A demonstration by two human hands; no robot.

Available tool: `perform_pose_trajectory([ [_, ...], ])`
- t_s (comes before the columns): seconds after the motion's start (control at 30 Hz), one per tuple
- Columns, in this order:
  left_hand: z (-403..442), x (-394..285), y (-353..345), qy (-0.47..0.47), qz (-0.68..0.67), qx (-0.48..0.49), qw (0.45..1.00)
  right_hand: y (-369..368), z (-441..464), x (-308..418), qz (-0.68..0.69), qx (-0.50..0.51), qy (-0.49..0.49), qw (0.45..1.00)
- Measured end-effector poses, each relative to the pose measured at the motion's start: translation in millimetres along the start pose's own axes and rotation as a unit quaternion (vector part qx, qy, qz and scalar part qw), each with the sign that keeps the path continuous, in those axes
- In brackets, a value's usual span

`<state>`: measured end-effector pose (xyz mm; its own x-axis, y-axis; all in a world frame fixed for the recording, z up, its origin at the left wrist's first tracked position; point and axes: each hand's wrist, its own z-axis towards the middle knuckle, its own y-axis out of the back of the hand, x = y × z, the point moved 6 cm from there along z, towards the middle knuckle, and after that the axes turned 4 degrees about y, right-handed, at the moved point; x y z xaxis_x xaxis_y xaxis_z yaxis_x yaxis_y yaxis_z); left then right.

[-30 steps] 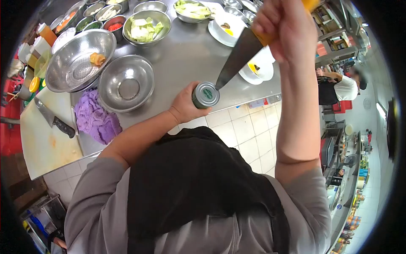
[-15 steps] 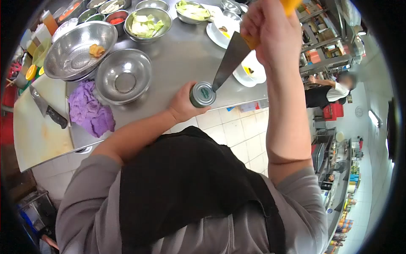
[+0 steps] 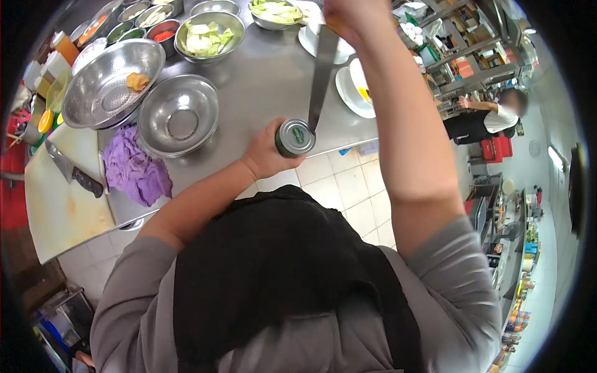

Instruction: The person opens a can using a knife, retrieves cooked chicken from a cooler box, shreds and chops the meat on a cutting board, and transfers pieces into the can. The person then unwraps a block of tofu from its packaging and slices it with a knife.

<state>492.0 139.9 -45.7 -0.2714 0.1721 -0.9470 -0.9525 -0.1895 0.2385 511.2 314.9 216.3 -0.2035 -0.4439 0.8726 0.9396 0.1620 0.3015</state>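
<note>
My left hand (image 3: 263, 153) wraps round the side of a small tin can (image 3: 295, 138) at the steel table's front edge. The can stands upright, its silver lid with a green mark facing me. High at the top of the view, my right hand (image 3: 362, 22) is closed on a large knife (image 3: 321, 74), its handle mostly hidden by the fingers. The wide blade points down, and its tip meets the right rim of the can's lid.
Left of the can are a steel bowl (image 3: 178, 116), a colander (image 3: 112, 87), a purple cloth (image 3: 134, 168) and a second knife (image 3: 74, 169) on a cutting board (image 3: 68, 214). Cabbage bowls (image 3: 210, 36) and white dishes (image 3: 354, 90) stand farther back. A person (image 3: 491, 118) is at the right.
My right hand has shifted left and the knife has turned steeper, its tip staying at the can's rim. The left hand keeps its hold on the can. The whole view has shifted slightly.
</note>
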Motion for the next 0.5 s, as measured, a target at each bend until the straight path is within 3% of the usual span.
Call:
perform_pose_trajectory([
  [0.07,0.5,5.6,1.0,-0.030,-0.023,-0.069,0.997,40.3,-54.1,31.0,0.123,-0.056,0.022,0.991],
  [0.13,1.5,11.2,-2.3,-0.008,0.017,-0.050,0.999,56.0,-99.6,50.2,0.225,-0.006,0.070,0.972],
  [0.2,7.3,9.5,-5.0,0.007,0.029,-0.036,0.999,59.2,-117.9,59.0,0.194,-0.015,0.107,0.975],
  [0.33,3.8,3.6,-1.9,0.018,0.042,-0.026,0.999,41.4,-80.4,48.0,0.166,0.034,0.061,0.984],
  [0.5,4.3,-0.6,-3.1,0.021,0.029,0.001,0.999,-5.5,-11.7,-7.1,0.151,0.087,-0.087,0.981],
])
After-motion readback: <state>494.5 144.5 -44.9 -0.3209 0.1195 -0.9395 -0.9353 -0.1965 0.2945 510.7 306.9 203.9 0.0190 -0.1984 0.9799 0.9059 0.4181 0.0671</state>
